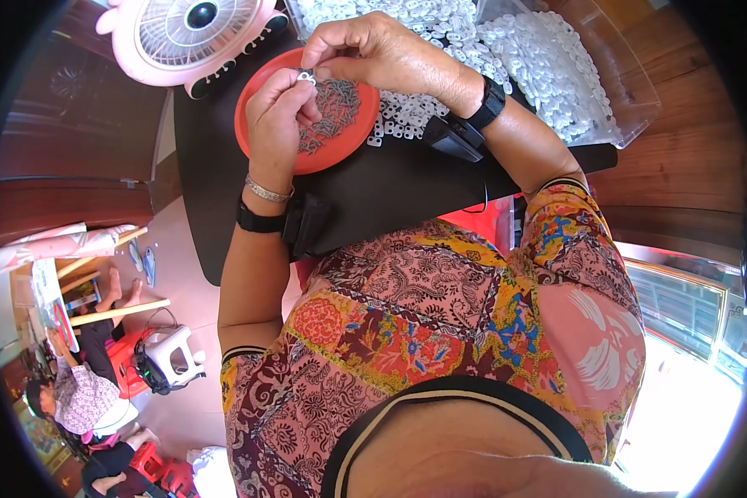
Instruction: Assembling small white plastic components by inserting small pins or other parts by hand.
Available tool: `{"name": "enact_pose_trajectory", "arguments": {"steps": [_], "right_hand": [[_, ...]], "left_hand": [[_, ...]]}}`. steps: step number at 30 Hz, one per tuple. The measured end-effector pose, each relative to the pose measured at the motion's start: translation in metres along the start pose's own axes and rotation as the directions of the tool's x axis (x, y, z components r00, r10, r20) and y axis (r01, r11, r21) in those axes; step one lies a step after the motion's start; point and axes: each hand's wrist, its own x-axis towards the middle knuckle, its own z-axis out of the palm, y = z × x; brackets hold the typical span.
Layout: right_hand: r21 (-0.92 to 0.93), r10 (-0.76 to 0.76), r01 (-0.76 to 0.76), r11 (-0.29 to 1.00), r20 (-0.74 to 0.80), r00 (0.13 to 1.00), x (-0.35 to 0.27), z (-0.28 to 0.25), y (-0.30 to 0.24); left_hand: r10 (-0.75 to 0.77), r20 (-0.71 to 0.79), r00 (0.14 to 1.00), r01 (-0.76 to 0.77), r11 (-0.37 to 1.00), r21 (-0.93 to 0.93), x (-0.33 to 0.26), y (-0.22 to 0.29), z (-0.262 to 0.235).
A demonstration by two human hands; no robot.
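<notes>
Here both hands meet over the red plate (pixel 257 95), pinching one small white clip (pixel 306 77) between them. The left hand (pixel 278 112) is closed on it from below with thumb and forefinger; the right hand (pixel 373 54) curls in from above, fingertips on the same piece. Doing this well probably means keeping the clip square and pressing just above the plate, so anything dropped lands there. The clip is tiny, pale, with a metal glint, though its exact shape is too small to tell. Grey parts (pixel 336 108) heap on the plate; white pieces (pixel 523 58) fill the clear tray (pixel 631 91) beyond.
</notes>
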Motion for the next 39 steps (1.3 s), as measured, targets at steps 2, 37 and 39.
{"name": "enact_pose_trajectory", "arguments": {"steps": [2,37,39], "right_hand": [[-0.083,-0.007,0.006,0.997,-0.012,1.0,-0.001,0.001,-0.001],[-0.602,0.16,-0.179,0.778,-0.086,0.983,0.001,-0.065,0.029],[-0.712,0.175,-0.153,0.685,-0.042,0.984,-0.001,-0.057,0.06]], "left_hand": [[0.001,0.002,1.0,-0.001,1.0,-0.003,0.0,0.0,0.0],[-0.042,0.043,0.998,0.042,0.999,0.007,0.002,0.001,0.0],[-0.05,0.031,0.998,0.049,0.999,0.018,0.002,0.0,0.0]]}}
